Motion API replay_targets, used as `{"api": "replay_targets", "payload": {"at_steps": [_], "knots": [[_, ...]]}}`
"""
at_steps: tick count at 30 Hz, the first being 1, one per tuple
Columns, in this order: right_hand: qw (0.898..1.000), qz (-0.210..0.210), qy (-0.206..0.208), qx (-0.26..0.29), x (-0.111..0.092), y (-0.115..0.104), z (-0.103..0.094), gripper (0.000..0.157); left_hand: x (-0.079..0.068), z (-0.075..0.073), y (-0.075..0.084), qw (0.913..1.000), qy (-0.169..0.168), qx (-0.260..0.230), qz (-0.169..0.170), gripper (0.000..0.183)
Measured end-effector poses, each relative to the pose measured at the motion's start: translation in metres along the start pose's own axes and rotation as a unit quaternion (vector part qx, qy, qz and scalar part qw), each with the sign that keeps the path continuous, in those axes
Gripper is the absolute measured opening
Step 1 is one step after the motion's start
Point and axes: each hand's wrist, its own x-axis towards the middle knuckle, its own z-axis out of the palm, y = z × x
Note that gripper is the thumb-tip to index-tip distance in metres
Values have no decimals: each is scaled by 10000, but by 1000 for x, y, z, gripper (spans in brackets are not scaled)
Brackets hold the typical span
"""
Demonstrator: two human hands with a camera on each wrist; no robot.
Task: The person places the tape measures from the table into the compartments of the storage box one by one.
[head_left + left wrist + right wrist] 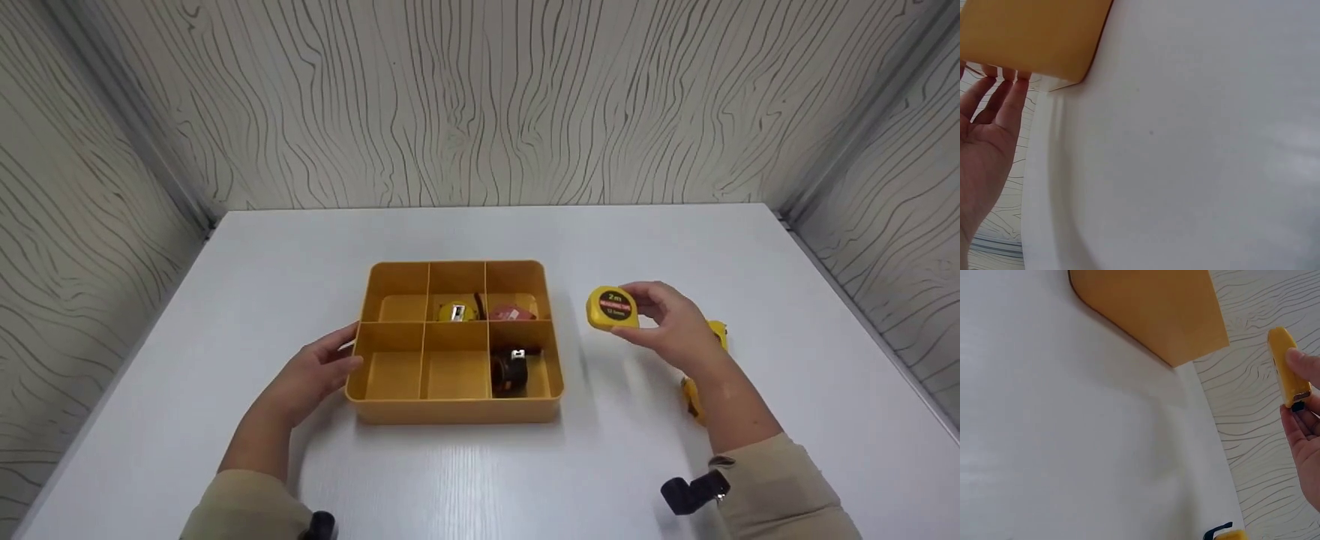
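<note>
A yellow two-metre tape measure [613, 308] is held between the thumb and fingers of my right hand [675, 337], raised to the right of an orange compartment box [457, 411]. Its narrow side shows in the right wrist view. My left hand [311, 379] grips the box's left wall, thumb at the rim and the other fingers partly hidden outside. Inside the box, a yellow tape measure [457, 311] lies in the back middle compartment, a red tape measure [514, 312] in the back right one, and a black tape measure [510, 370] in the front right one.
Two more yellow tape measures, one farther back [718, 331] and one nearer [694, 401], lie on the white table [465, 480], partly covered by my right arm. Wood-patterned panels [465, 105] stand behind the table and along both sides.
</note>
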Motion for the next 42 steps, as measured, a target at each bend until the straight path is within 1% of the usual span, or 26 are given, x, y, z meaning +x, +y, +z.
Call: {"api": "replay_targets", "payload": {"at_steps": [4,9,11,15,19,29,32,37,39,42], "knots": [[9998,-106,-109,107,3,-14,9,71,-1,1,1,10000,-11,12,8,58],[9993,-240,-209,197,8,-24,20,69,-2,2,2,10000,-28,-11,19,59],[9992,-212,-254,217,9,-29,24,68,-2,2,2,10000,-18,9,5,60],[9989,-243,-337,208,11,-41,34,63,-2,1,3,10000,-12,48,4,62],[9981,-396,-422,189,12,-51,46,57,-2,1,4,10000,-4,96,-9,60],[9958,-531,-599,452,15,-71,74,59,-1,0,3,9999,-8,156,-22,62],[9955,-551,-632,444,16,-77,81,58,-1,-1,2,9999,-10,161,-17,61],[9941,-599,-798,424,17,-83,93,57,-1,-1,1,9999,-114,-44,116,58],[9932,-629,-875,431,17,-85,98,55,-1,0,1,9996,-167,-85,207,60],[9925,-719,-946,303,16,-87,105,53,-2,0,1,9995,-189,-44,260,67]]}}
